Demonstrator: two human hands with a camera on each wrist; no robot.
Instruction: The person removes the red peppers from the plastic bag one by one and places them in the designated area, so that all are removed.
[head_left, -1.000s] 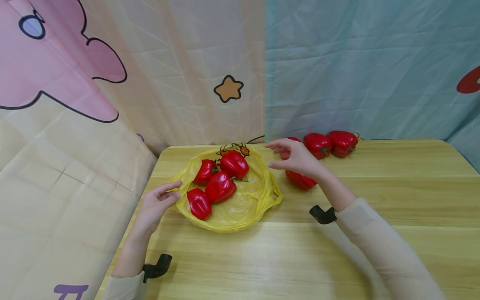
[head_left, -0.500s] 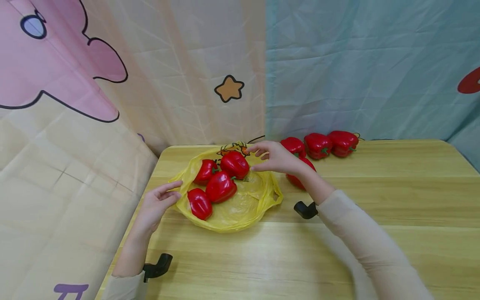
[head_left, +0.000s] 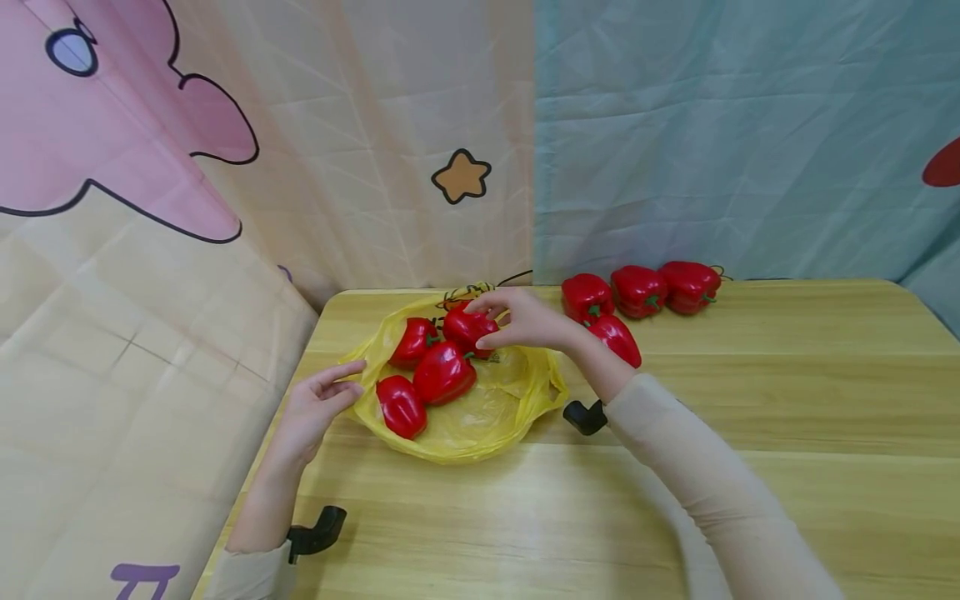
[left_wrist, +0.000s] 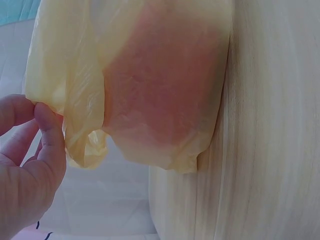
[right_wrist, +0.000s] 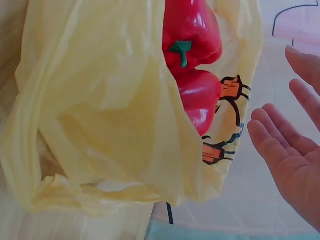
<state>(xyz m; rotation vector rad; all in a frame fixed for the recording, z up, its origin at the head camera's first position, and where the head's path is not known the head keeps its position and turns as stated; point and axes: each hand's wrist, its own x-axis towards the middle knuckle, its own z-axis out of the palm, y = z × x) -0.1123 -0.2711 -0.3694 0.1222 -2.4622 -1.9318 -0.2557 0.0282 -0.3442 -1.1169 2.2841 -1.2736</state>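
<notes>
A yellow plastic bag (head_left: pixel 495 425) lies with its mouth spread wide on the table, several red bell peppers (head_left: pixel 444 373) inside. My left hand (head_left: pixel 311 417) pinches the bag's left rim between thumb and fingertips; in the left wrist view a red shape shows through the plastic beside that hand (left_wrist: pixel 35 160). Over the back right part of the bag hovers my right hand (head_left: pixel 525 321), holding nothing, its fingers spread apart. In the head view its fingertips overlap the rearmost bell pepper (head_left: pixel 461 332); the right wrist view has the hand (right_wrist: pixel 290 165) apart from the peppers.
To the right of the bag, three bell peppers (head_left: pixel 638 292) stand in a row at the table's back edge. One more pepper (head_left: pixel 617 340) lies before them, partly behind my right forearm. A printed curtain (head_left: pixel 675 150) hangs right behind the wooden table (head_left: pixel 787 400).
My right hand has moved left, from beside the peppers on the right to above the bag. The left hand keeps its place at the rim.
</notes>
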